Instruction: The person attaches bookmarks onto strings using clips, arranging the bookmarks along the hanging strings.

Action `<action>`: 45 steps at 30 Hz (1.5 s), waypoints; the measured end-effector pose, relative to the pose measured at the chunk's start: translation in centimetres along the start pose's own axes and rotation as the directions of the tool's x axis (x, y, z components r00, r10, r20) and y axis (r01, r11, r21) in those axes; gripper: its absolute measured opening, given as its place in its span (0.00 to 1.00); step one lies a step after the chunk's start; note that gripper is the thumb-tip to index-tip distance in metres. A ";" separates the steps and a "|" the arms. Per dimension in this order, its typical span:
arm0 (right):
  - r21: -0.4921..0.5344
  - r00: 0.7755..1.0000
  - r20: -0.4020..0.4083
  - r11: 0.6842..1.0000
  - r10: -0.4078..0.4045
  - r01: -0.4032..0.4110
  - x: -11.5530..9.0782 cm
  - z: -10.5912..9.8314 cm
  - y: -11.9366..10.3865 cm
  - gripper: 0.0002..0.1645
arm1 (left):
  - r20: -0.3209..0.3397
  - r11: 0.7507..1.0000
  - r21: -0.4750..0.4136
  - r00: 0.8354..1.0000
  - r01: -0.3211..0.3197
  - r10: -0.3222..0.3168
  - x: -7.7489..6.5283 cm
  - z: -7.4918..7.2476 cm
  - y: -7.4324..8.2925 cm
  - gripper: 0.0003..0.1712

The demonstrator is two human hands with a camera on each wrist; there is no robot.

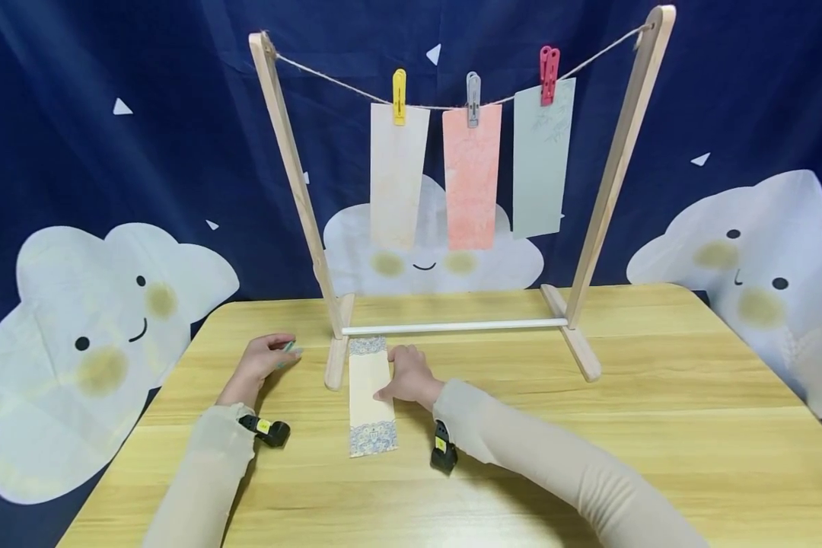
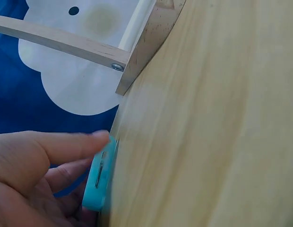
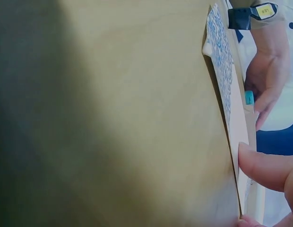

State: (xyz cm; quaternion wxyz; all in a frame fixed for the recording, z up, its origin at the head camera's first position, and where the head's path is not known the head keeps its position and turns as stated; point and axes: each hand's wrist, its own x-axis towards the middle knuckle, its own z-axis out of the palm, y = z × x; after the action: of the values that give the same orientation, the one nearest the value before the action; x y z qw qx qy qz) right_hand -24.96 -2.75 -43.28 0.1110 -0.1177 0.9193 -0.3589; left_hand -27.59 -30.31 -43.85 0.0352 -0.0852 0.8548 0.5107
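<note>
A cream paper card (image 1: 370, 388) with blue patterned bands at both ends lies on the table. My right hand (image 1: 413, 377) grips its right edge, the thumb (image 3: 260, 165) on top and a fingertip at the edge. In the right wrist view, the card's near edge stands slightly off the wood. Left of the card, my left hand (image 1: 255, 365) holds a teal clothespin (image 2: 100, 175) close to the tabletop. Part of the clothespin is hidden by the fingers.
Behind the hands stands a wooden frame (image 1: 610, 183) with a white crossbar (image 1: 452, 326). Its string carries a cream card (image 1: 397, 175) under a yellow clothespin (image 1: 399, 97), a coral card (image 1: 473, 183) under a grey one, and a pale green card (image 1: 541, 167) under a red one.
</note>
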 end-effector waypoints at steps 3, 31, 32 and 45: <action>0.014 1.000 0.003 1.000 0.005 -0.005 0.1 0.0 0.1 0.37 | -0.011 0.999 0.033 1.000 -0.004 0.004 0.1 0.2 0.0 0.29; 0.385 0.998 0.055 0.923 -0.007 -0.015 0.6 -1.4 1.3 0.22 | -0.057 0.990 0.138 0.998 -0.021 0.029 0.0 0.1 0.6 0.28; 0.403 0.998 0.062 0.915 -0.004 -0.021 0.7 -1.5 1.4 0.22 | -0.054 0.991 0.134 0.998 -0.014 0.022 -0.1 0.0 0.7 0.28; 0.595 0.970 0.242 0.791 -0.005 -0.144 1.2 -3.2 3.9 0.16 | 0.081 0.981 0.089 0.983 -0.170 0.163 -0.5 -0.6 2.4 0.26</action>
State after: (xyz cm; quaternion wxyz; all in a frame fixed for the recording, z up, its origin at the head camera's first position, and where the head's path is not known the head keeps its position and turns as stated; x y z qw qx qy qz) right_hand -27.53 1.76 -43.80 0.2621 -0.0827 0.7394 -0.6146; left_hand -27.47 -29.64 -41.45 0.0276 0.0075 0.8805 0.4731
